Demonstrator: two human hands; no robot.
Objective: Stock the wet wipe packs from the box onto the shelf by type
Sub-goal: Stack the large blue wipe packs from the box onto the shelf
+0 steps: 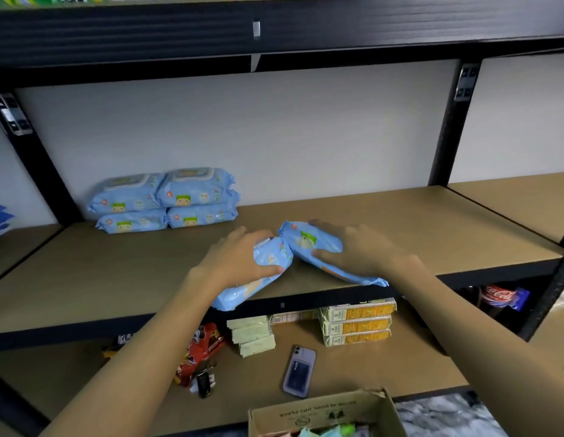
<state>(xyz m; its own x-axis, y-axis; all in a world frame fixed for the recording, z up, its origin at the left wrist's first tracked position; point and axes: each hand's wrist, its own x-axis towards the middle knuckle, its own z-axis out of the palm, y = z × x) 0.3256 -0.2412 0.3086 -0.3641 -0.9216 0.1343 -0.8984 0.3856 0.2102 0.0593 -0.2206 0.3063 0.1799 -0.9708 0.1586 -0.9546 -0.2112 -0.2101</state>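
The light is soft and even, and the white wall (274, 127) behind the shelf (116, 272) looks bright without glare. Under the shelf it is darker, with deep shadow at the far right. The wide lens bends the black beams (179, 29) near the edges. Both hands look slightly blurred, and the corners are soft.

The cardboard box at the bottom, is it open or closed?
Open. The cardboard box has its flap standing up, and coloured packs show inside at the frame's lower edge.

Stacked packs (165, 200) behind two held packs (309, 257).
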